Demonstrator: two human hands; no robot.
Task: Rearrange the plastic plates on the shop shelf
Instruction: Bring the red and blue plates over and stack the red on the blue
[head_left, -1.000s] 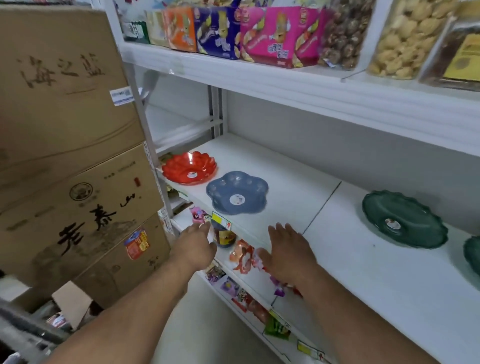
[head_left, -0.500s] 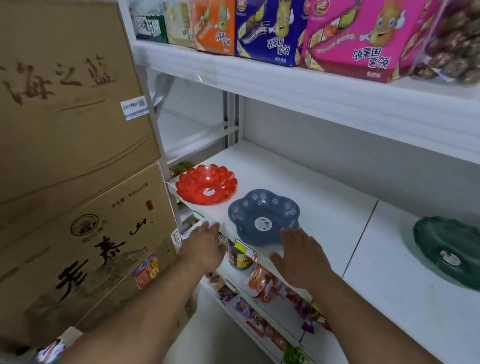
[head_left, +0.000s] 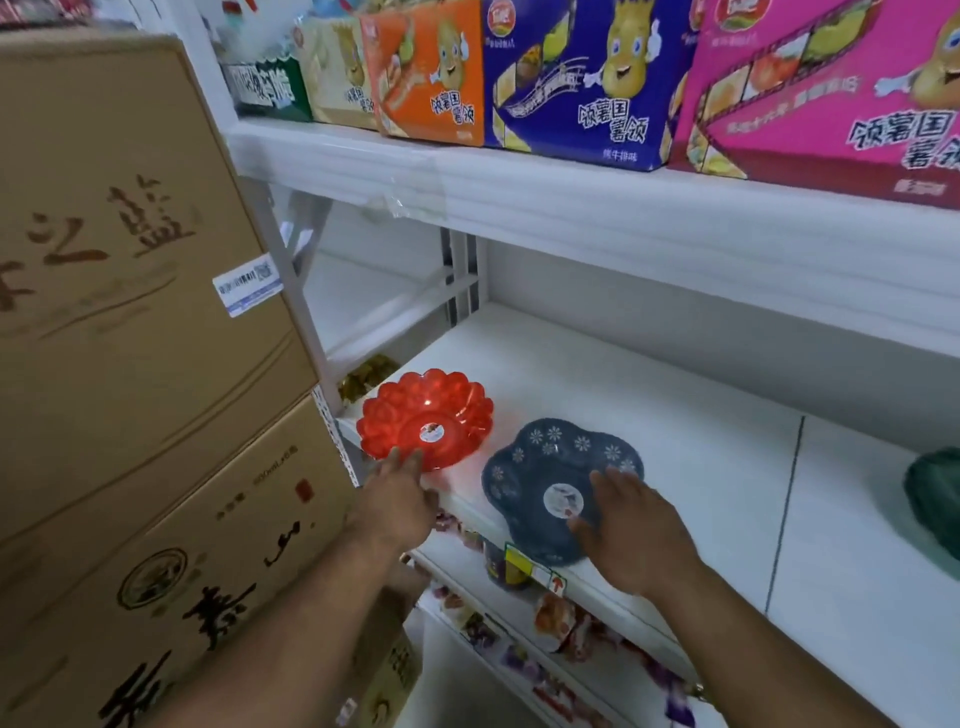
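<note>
A red scalloped plastic plate (head_left: 426, 415) sits at the left end of the white shelf (head_left: 691, 467). To its right lies a blue flower-shaped plate (head_left: 540, 467) with a round sticker in its middle. My left hand (head_left: 397, 501) is spread, its fingertips at the red plate's front rim. My right hand (head_left: 631, 530) hovers flat over the blue plate's right side, fingers apart, holding nothing. A dark green plate (head_left: 935, 499) shows partly at the right edge.
Stacked brown cartons (head_left: 130, 364) stand close on the left. The upper shelf (head_left: 571, 202) carries colourful snack boxes (head_left: 571, 83) and overhangs the plates. A lower shelf holds packaged snacks (head_left: 561, 623) and price tags.
Both hands have moved forward from the shelf's front edge onto the plates: the left to the red plate's rim, the right over the blue one. The view has come closer and shifted left.
</note>
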